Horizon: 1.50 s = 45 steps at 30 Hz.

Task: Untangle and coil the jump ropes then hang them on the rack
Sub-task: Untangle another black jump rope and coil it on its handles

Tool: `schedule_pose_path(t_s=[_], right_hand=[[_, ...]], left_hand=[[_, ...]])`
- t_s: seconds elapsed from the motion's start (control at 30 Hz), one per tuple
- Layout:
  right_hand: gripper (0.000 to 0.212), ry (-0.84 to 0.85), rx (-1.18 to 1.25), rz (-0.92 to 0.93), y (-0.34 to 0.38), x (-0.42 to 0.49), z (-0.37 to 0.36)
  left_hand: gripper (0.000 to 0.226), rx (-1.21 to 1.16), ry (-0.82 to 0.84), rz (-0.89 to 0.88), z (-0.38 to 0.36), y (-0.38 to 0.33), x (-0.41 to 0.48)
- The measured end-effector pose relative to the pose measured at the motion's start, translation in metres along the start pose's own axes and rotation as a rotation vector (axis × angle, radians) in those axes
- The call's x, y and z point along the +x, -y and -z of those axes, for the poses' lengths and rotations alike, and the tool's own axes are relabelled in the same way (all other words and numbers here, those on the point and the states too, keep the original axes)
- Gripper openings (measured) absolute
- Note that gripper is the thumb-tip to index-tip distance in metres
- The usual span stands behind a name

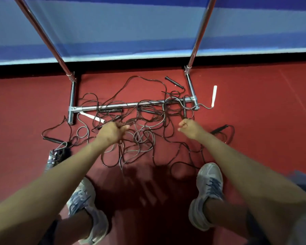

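Currently: ropes (145, 138) tangled on floor (254, 124), some draped over rack (88, 108) base; left hand (113, 132) fingers grip several, right hand (189, 128) fingers curled, hold unclear; best to feed one handle (174, 82) back through loops, not pull.

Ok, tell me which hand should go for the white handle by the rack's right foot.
Right. The right hand is nearer that white handle; the left hand is busy gripping ropes in the tangle.

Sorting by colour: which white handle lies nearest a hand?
The white handle beside the left hand gripping the ropes; the other handle lies outside the rack's right foot.
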State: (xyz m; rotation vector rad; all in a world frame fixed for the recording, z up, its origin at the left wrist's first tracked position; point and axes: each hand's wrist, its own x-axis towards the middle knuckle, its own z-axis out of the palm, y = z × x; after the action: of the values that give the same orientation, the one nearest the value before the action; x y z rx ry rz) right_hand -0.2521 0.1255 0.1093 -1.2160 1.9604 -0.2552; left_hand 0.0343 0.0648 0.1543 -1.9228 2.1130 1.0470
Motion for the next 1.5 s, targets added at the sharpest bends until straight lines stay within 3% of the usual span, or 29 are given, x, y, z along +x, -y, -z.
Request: schedule_pose_path(t_s=[0.17, 0.37, 0.53, 0.6, 0.8, 0.9, 1.0, 1.17, 1.33, 1.43, 1.5], right_hand=[[0.031, -0.021, -0.072, -0.021, -0.022, 0.046, -0.033], [0.039, -0.238, -0.182, 0.057, -0.008, 0.109, -0.049], [0.041, -0.145, -0.274, 0.150, -0.006, 0.146, -0.057], [0.038, -0.192, -0.282, 0.132, -0.003, 0.154, -0.061], [0.014, -0.392, 0.053, -0.061, 0.014, 0.162, -0.072], [0.023, -0.517, 0.128, 0.022, 0.020, 0.144, -0.072], [0.043, -0.441, 0.248, 0.106, 0.030, 0.122, -0.063], [0.028, -0.380, 0.142, 0.349, 0.069, 0.068, -0.011], [0.023, -0.393, 0.116, 0.606, 0.138, -0.010, 0.060], [0.022, -0.393, 0.026, 0.744, 0.178, -0.064, 0.094], [0.020, -0.396, 0.021, 0.812, 0.202, -0.098, 0.112]], left_hand=[[0.043, -0.047, 0.052, 0.098, -0.044, 0.013, 0.037], [0.024, -0.094, -0.075, -0.004, -0.081, 0.004, 0.068], [0.018, 0.036, -0.014, -0.062, -0.102, 0.010, 0.080], [0.021, 0.038, -0.006, -0.047, -0.107, 0.012, 0.083], [0.024, -0.018, -0.031, -0.075, -0.113, 0.015, 0.087], [0.031, -0.083, -0.115, -0.091, -0.108, 0.011, 0.081], [0.036, -0.199, -0.165, -0.115, -0.095, 0.004, 0.068], [0.050, -0.322, -0.237, -0.110, -0.045, -0.010, 0.039], [0.030, -0.527, -0.316, -0.139, 0.033, -0.031, -0.007], [0.055, -0.587, -0.332, -0.256, 0.079, -0.054, -0.052], [0.053, -0.583, -0.326, -0.383, 0.106, -0.071, -0.081]])
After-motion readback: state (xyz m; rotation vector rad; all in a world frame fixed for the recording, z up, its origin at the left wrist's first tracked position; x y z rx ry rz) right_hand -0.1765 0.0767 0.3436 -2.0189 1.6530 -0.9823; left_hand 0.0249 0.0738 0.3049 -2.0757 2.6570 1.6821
